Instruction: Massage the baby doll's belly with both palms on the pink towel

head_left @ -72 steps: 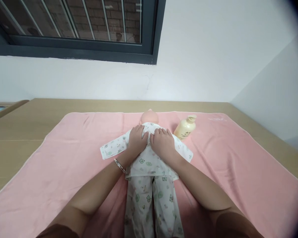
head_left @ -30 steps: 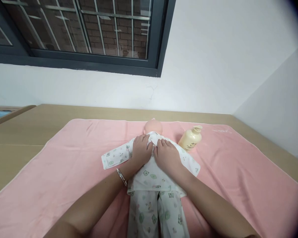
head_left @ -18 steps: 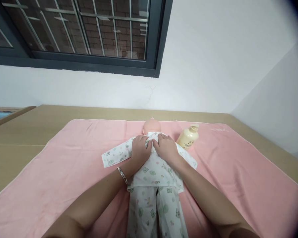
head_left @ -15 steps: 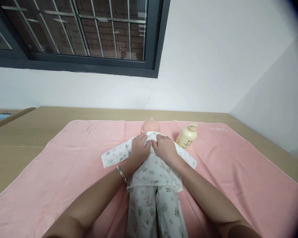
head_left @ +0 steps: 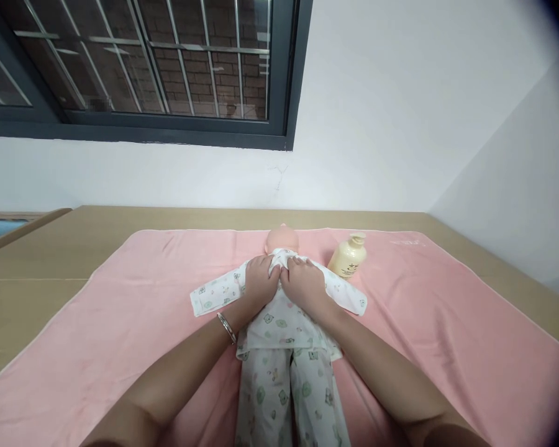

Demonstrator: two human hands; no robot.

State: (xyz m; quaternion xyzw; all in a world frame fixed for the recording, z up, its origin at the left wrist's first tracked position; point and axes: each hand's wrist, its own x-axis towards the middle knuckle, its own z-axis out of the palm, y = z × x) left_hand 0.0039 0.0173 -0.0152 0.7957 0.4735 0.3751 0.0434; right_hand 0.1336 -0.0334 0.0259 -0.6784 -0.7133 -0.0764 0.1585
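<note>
The doll (head_left: pixel 282 310) lies on its back in the middle of the pink towel (head_left: pixel 121 323), head pointing away from me toward the wall, legs running down to the bottom edge of the view. It wears a white top and trousers printed with small green figures, and its sleeves spread out to either side. My left hand (head_left: pixel 259 284) rests palm-down on the doll's chest, on the left half of the top, fingers together and bent at the tips; they seem to pinch a fold of cloth just under the neck, though I cannot tell how firm the grip is. My right hand (head_left: pixel 304 285) lies flat beside it on the right half of the chest, fingers spread a little and pressing on the fabric, holding nothing that I can see. The two hands touch at the middle of the chest. A silver bangle (head_left: pixel 225 327) sits on my left wrist. A cream pump bottle (head_left: pixel 348 258) stands tilted on the towel, just right of the doll's head, near its right-side sleeve. The towel covers most of the tan worktop (head_left: pixel 32 261), which runs back to a white wall under a dark-framed window (head_left: pixel 168 68).
</note>
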